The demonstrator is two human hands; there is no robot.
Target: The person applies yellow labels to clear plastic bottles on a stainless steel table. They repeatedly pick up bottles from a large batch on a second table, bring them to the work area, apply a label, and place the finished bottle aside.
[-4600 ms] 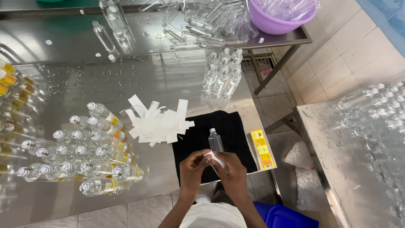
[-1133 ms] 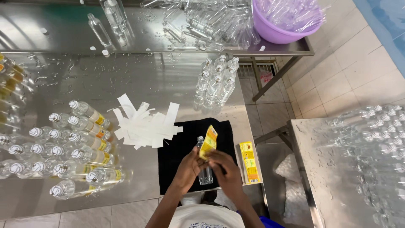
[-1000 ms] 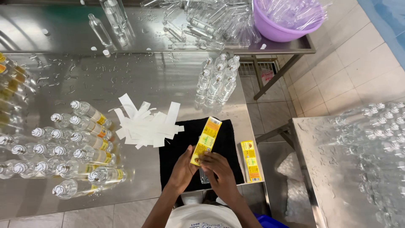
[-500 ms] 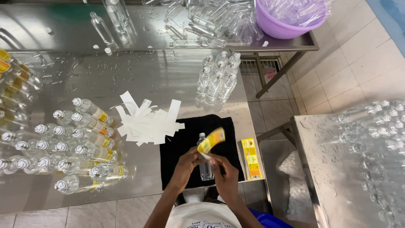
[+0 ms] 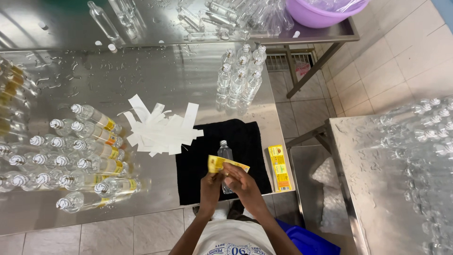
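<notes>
Pinching a yellow label [image 5: 228, 164] against a clear bottle [image 5: 225, 156], both hands' grip closed; white backing strips [image 5: 160, 130] lie nearby.

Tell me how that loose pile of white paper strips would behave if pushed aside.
The white paper strips look thin and floppy, so they would probably slide apart rather than move together. Droplets on the steel table might make some stick.

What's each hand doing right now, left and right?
Left hand: pinching the yellow label at its left end.
Right hand: closed on the clear bottle over the black cloth.
</notes>
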